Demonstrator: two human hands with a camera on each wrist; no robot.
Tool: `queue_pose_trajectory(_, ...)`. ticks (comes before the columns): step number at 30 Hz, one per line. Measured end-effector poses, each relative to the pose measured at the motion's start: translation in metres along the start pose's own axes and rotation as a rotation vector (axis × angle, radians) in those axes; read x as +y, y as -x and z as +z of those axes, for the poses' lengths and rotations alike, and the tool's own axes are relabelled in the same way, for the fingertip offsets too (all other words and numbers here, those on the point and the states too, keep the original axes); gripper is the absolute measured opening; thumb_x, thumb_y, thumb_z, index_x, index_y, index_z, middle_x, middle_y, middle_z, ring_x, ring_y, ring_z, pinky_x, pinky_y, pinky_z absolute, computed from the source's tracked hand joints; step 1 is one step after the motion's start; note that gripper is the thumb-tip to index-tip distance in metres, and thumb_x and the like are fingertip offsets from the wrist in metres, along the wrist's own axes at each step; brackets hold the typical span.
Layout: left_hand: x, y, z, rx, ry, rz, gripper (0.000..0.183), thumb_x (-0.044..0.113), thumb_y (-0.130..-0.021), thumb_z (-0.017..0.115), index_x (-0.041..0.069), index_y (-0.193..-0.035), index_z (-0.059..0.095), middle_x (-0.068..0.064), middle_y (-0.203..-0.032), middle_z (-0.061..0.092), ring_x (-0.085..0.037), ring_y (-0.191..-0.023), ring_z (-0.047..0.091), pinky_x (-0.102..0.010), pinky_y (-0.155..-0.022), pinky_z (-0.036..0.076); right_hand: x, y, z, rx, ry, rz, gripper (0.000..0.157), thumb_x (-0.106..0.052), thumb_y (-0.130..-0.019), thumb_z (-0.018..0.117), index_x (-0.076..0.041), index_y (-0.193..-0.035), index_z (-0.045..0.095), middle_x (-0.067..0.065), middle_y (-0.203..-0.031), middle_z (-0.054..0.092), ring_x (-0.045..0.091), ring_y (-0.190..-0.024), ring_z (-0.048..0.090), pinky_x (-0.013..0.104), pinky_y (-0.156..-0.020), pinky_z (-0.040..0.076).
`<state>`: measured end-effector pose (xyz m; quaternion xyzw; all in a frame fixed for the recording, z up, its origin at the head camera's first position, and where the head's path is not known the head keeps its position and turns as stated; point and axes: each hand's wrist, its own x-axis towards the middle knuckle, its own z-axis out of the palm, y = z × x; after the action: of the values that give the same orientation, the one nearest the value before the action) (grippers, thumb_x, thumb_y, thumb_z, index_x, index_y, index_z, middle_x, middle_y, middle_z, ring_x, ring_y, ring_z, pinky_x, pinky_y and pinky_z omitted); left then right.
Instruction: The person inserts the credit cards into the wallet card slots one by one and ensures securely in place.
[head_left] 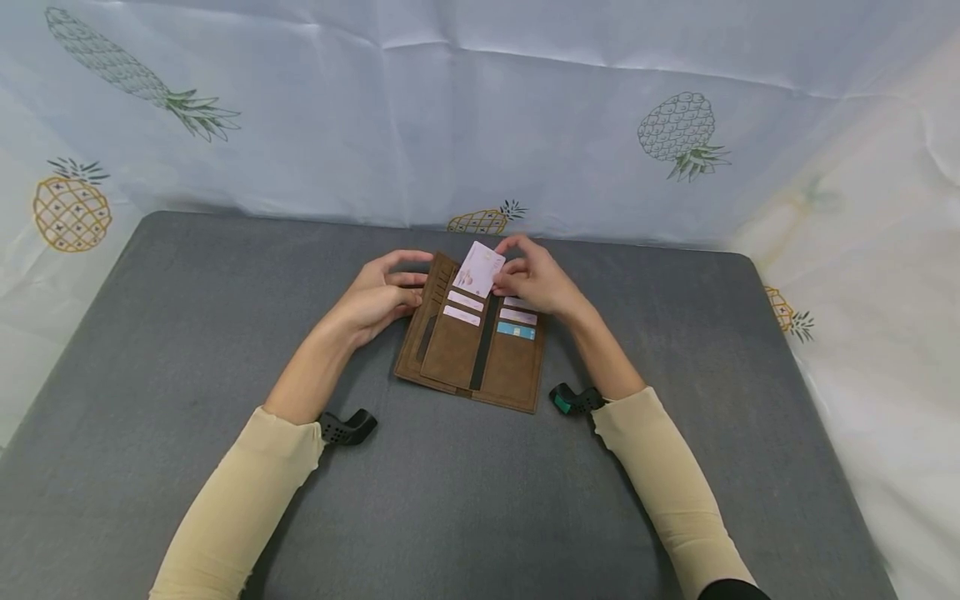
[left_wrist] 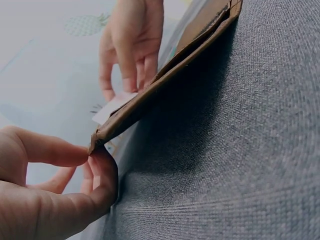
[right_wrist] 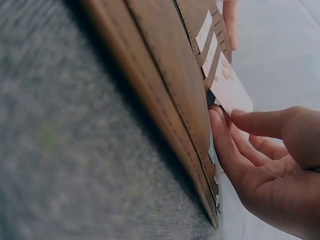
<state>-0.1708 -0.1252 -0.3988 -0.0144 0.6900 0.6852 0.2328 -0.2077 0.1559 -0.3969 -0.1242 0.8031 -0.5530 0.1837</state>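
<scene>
An opened brown wallet lies on the grey table, its left edge raised in the left wrist view. My left hand pinches that edge between thumb and fingers. A pale pink card sticks well out of the top slot of the wallet's middle panel. My right hand pinches this card by its right edge, the thumb on its face. Two more pink cards show in the slots below it. In the right panel sit further pink cards and a blue card.
The grey tabletop surrounds the wallet. A white cloth with pineapple prints hangs behind the table. Black wrist devices are worn near both cuffs.
</scene>
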Motion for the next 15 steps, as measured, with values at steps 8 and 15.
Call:
queue_pose_trajectory(8,0.0001,0.0008,0.001,-0.005,-0.005,-0.002,0.073,-0.017,-0.099,0.051,0.017,-0.163,0.046,-0.009,-0.136,0.054,-0.014,-0.091,0.057,-0.025,-0.078,0.053,0.0038,0.0012,-0.0017,-0.028,0.073,-0.033,0.034,0.006,-0.106,0.062,0.003,-0.138,0.05,0.026,-0.105,0.073,0.014,-0.088,0.077,0.03,-0.088,0.066)
queue_pose_trajectory(15,0.0002,0.0008,0.0008,-0.012,-0.001,-0.006,0.075,-0.018,-0.097,0.051,0.016,-0.163,0.045,-0.009,-0.134,0.054,-0.014,-0.091,0.057,-0.025,-0.078,0.053,0.0066,-0.0004,-0.0009,-0.038,0.095,-0.079,0.031,0.006,-0.106,0.061,0.003,-0.135,0.052,0.025,-0.099,0.074,0.012,-0.083,0.075,0.027,-0.084,0.065)
